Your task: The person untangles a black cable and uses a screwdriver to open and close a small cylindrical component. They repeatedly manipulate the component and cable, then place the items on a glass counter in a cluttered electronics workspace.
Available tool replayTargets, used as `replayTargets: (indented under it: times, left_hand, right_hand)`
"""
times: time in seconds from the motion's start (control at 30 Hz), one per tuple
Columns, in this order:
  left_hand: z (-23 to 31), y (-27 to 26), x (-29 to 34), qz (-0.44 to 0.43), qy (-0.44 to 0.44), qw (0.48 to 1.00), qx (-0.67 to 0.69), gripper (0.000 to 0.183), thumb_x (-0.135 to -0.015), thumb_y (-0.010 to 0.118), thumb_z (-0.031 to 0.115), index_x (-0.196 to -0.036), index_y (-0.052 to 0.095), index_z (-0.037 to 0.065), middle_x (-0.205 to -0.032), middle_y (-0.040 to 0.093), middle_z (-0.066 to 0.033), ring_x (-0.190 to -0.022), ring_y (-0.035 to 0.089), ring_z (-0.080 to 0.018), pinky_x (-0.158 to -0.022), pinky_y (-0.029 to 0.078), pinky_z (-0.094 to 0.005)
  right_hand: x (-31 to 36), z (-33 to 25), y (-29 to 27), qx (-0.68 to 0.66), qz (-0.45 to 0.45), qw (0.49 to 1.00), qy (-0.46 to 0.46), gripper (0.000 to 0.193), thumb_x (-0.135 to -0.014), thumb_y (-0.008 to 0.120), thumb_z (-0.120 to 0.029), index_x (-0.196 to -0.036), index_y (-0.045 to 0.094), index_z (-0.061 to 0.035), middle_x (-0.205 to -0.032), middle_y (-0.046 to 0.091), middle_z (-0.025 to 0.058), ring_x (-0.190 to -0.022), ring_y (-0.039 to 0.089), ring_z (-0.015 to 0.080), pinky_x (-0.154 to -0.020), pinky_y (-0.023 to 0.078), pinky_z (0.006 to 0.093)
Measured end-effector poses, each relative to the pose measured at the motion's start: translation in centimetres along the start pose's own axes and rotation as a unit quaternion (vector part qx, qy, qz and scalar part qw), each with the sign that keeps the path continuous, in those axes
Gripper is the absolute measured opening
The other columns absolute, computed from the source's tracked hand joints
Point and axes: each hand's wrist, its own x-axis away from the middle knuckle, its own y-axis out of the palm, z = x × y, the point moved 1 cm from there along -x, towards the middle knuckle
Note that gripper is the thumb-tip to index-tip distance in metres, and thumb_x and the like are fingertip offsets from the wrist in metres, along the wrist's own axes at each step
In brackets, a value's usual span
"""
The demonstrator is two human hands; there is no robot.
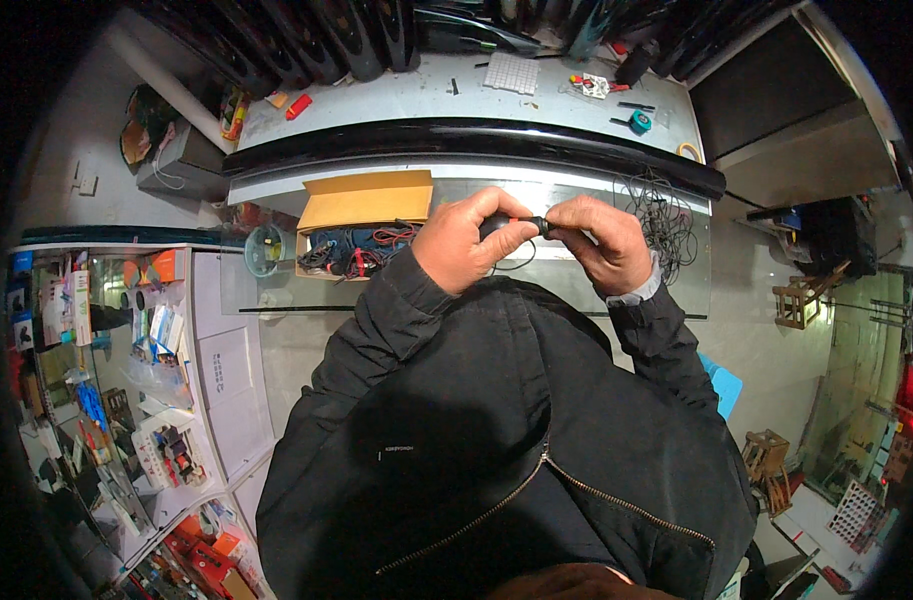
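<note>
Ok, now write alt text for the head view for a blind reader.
A bare left hand and right hand hold a small black object between them. On the left stands an open brown cardboard box with black and red cables inside; on the right lies a tangle of thin black cables. A long glossy black bar runs behind.
</note>
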Motion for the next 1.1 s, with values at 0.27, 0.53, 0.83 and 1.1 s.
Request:
replayTargets:
  times: [0.27, 0.53, 0.83, 1.1]
  left_hand:
    - [0.3, -0.2, -0.2, 0.034, 0.041, 0.997, -0.053, 0.028, -0.098, 0.079, 0.025, -0.113, 0.071, 0.003, -0.098, 0.074, -0.0080, -0.088, 0.069, -0.0168, -0.080, 0.054, -0.0309]
    - [0.2, 0.0, -0.2, 0.044, 0.061, 0.993, -0.092, 0.029, -0.097, 0.079, 0.027, -0.113, 0.070, 0.004, -0.096, 0.074, -0.0105, -0.086, 0.072, -0.0232, -0.078, 0.055, -0.0342]
    - [-0.1, 0.2, 0.0, 0.048, 0.071, 0.992, -0.095, 0.032, -0.097, 0.078, 0.030, -0.114, 0.072, 0.004, -0.097, 0.073, -0.0125, -0.088, 0.072, -0.0279, -0.078, 0.056, -0.0368]
    - [-0.2, 0.4, 0.0, 0.057, 0.093, 0.988, -0.109, 0.029, -0.096, 0.078, 0.023, -0.116, 0.072, 0.003, -0.099, 0.070, -0.0120, -0.087, 0.069, -0.0247, -0.080, 0.053, -0.0336]
  right_hand:
    - [0.8, 0.4, 0.8, -0.217, 0.021, 0.949, 0.228, 0.011, -0.099, 0.073, -0.006, -0.105, 0.072, 0.0028, -0.096, 0.074, 0.0071, -0.083, 0.072, 0.0133, -0.073, 0.058, 0.0284]
    - [0.6, 0.3, 0.8, -0.188, 0.013, 0.963, 0.194, 0.009, -0.099, 0.071, -0.003, -0.106, 0.071, 0.0040, -0.097, 0.072, 0.0074, -0.082, 0.072, 0.0141, -0.072, 0.058, 0.0286]
    - [0.7, 0.5, 0.9, -0.185, 0.027, 0.969, 0.161, 0.012, -0.098, 0.073, -0.003, -0.108, 0.071, 0.0038, -0.099, 0.073, 0.0084, -0.085, 0.073, 0.0147, -0.074, 0.059, 0.0292]
    - [1.1, 0.3, 1.1, -0.238, 0.025, 0.934, 0.265, 0.012, -0.102, 0.070, -0.005, -0.109, 0.069, 0.0043, -0.102, 0.072, 0.0100, -0.084, 0.071, 0.0150, -0.074, 0.059, 0.0280]
